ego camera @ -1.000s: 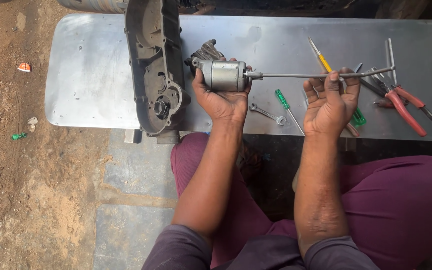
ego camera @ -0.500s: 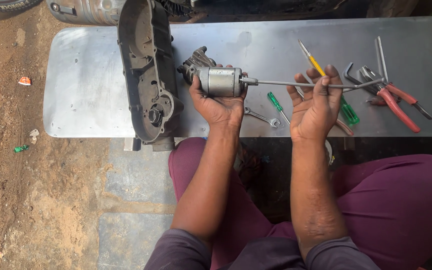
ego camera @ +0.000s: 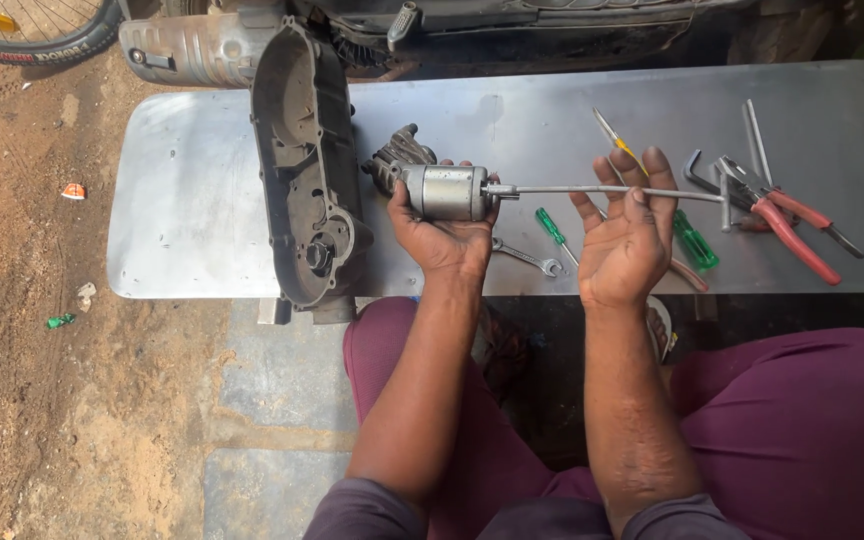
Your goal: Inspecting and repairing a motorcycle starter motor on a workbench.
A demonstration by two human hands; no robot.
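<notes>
I see my left hand (ego camera: 442,235) wrapped around a small grey cylindrical motor (ego camera: 444,192), palm up, with the fingers curled closed on its body from below. The motor is held just above the near part of the metal sheet (ego camera: 192,200), a little right of the dark engine cover (ego camera: 304,180) that lies across the sheet with its long side running far to near.

The relation that matters here is the line of the long thin rod tool (ego camera: 602,189). It goes into the right end of the motor and runs almost straight to the right, level with the motor's own axis, so motor and rod make one long horizontal line. Its right end has a small cross handle, near the red-handled pliers (ego camera: 797,225).

My right hand (ego camera: 624,240) is open, palm up, with the fingers spread and pointing to the far side. The rod passes across the fingertips (ego camera: 642,175); they seem to touch or lightly support it, but they are not closed on it. I cannot tell if the thumb presses on the rod.

So the right hand is the nearer one to the rod's middle, and the cross handle lies further right from it. On the sheet near the hands lie a small spanner (ego camera: 527,258) and two green-handled screwdrivers (ego camera: 694,240).
</notes>
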